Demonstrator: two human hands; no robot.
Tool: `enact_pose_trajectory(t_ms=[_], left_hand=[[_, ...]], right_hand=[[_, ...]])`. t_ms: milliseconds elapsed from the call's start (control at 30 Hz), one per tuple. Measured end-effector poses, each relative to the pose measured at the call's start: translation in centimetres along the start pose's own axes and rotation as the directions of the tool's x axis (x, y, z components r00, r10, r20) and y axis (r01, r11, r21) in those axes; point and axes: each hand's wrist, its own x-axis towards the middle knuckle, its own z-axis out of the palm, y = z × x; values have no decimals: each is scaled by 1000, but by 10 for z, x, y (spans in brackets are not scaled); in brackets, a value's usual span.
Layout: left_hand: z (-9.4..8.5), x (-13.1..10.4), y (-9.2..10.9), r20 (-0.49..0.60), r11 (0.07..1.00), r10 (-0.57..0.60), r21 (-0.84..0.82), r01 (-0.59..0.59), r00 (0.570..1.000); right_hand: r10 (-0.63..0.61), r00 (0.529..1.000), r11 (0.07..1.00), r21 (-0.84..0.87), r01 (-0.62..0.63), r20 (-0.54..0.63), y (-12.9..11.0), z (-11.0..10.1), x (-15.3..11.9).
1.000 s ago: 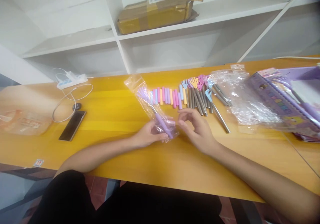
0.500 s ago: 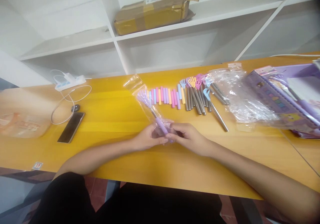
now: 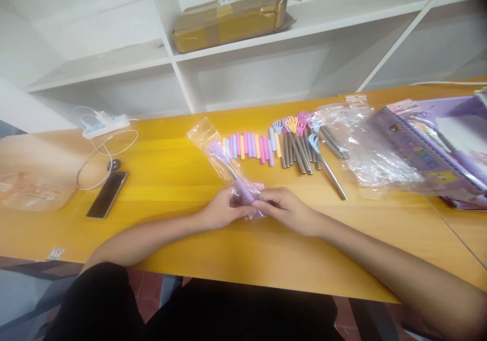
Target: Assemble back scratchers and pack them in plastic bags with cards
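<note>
While two bare hands are working close together over the table [image 3: 171,163], one clear bag [image 3: 205,132] is slanting between them and the back edge, with one purple scratcher [image 3: 244,190] lying inside it. The left hand [image 3: 223,210] is pinching the bag's lower part around the purple handle, its thumb and fingers set narrow. The right hand [image 3: 288,209] is gripping the same lower end from the other side, thumb and fingers also narrow; exactly how its hidden fingertips are sitting, I cannot tell. One pink piece [image 3: 258,185] is peeking out just behind the fingers.

Beyond the bag, roughly fifteen coloured handles [image 3: 253,145] are lying in a row; the bag is overlapping the left end in this view, so the exact count is uncertain. Beside them, at least six hand-shaped heads [image 3: 291,123] in blue, yellow and pink are showing, their many metal rods [image 3: 300,156] overlapping too much for counting. One rod with a blue head is lying apart at an angle. Farther right, one heap of clear bags [image 3: 380,158] is resting against one purple box [image 3: 414,150].

On the left, one phone [image 3: 106,195], one dark rounded object [image 3: 114,165] and one power strip [image 3: 105,126] are lying. One cardboard box [image 3: 236,22] is sitting on the shelving [image 3: 369,11].
</note>
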Motion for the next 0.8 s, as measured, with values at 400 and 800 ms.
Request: enact_pose_trajectory(t_ms=[400, 800], left_hand=[[-10, 5, 1, 88, 999, -22, -37, 25, 996], [-15, 4, 9, 209, 995, -83, -39, 93, 974]], right_hand=[[43, 994, 969, 239, -67, 104, 8, -3, 1], [48, 974, 894, 426, -140, 221, 4, -3, -1]])
